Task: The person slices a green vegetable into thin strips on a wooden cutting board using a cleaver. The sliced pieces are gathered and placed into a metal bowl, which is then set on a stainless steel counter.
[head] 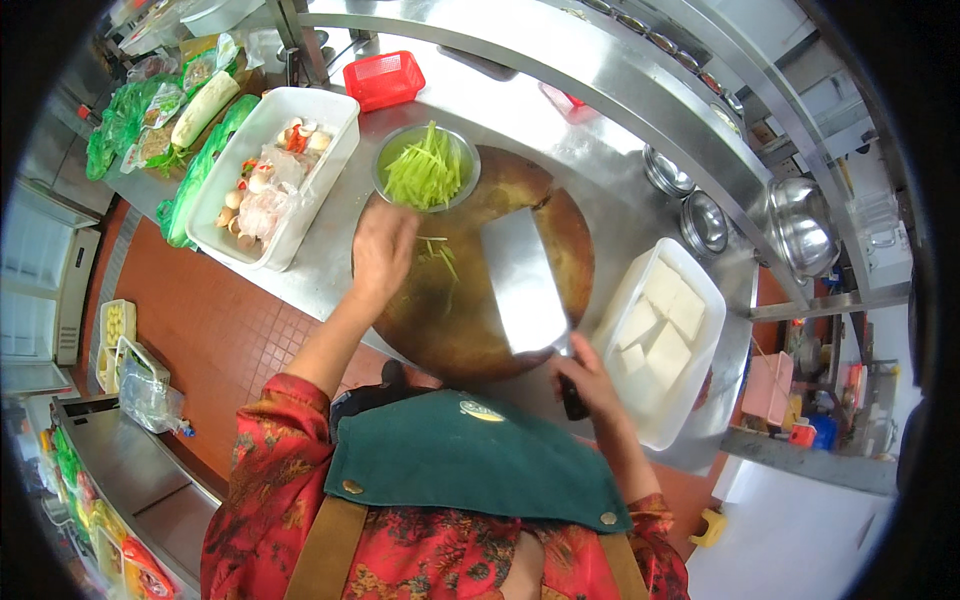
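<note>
A round wooden chopping board (465,315) lies on the steel worktop before me. My right hand (586,371) grips the black handle of a wide cleaver (525,281), whose blade lies over the board's right half. Near the board's left edge is my left hand (385,244), somewhat blurred, just below a steel bowl (472,166) heaped with pale green vegetable strips (424,171). Whether it holds anything is hidden. A few green strips (448,259) lie on the board to the right of that hand.
Left of the board stands a white tub (330,127) with mushrooms and plastic bags. Another white tub (709,352), with white tofu blocks (670,319), stands to the right. A red basket (384,79) and stacked steel bowls (703,223) are farther back, near a steel shelf (600,67).
</note>
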Demonstrator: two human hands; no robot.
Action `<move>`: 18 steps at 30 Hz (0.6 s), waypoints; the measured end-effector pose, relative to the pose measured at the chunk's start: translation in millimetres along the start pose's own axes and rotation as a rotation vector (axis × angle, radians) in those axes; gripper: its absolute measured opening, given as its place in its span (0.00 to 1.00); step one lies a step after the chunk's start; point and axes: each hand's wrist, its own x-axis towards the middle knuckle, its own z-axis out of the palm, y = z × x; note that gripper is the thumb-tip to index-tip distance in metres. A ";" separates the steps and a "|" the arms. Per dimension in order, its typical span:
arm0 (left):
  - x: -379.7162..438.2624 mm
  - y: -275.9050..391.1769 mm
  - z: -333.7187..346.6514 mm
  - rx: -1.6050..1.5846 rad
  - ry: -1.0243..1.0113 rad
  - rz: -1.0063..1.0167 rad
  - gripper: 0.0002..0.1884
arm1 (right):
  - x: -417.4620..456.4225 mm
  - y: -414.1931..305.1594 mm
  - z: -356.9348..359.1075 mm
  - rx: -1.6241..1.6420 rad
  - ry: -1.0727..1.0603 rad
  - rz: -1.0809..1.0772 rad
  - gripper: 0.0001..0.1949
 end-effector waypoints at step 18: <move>-65.1 1.1 34.0 -0.007 -0.023 -0.185 0.19 | 1.1 27.6 41.4 0.082 -0.032 0.094 0.16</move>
